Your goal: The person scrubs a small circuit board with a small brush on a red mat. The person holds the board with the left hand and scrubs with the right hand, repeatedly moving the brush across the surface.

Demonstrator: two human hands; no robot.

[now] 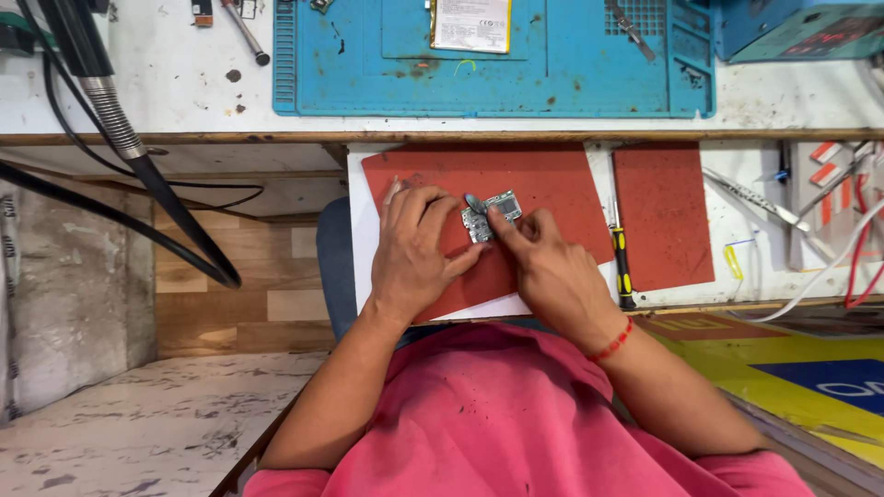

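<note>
Left hand: the left hand (416,250) lies palm-down on the mat, fingers curled, thumb and fingertips pinching the near-left edge of a small silver-grey circuit board (491,215).
Right hand: the right hand (551,267) comes in from the other side, fingers closed, thumb and forefinger pressed on the board's right end; a red thread band (611,343) circles that wrist.
Board position: small silver-grey circuit board held between both hands, resting on or just above the mat; whether it lifts clear, cannot tell.
Work surface: a red rectangular rubber mat (534,179), tilted a little, lies on a white pull-out shelf (357,230) below the main bench.
Beside the mat: a second red rectangular mat (661,212) lies just to the right; between the two mats a yellow-and-black handled screwdriver (622,262) lies lengthwise.
Further right: metal tweezers (750,198) and red and white wires (852,248) on the shelf's far side.
Bench above: a blue silicone repair mat with moulded compartments (589,83) on a stained white benchtop (166,83); a flat white-labelled battery (471,24) lies on the blue mat.
Left side: a black flexible hose with a metal spring collar (120,129) hangs down past the bench edge.
Person: pink shirt (516,423) fills the lower view.
</note>
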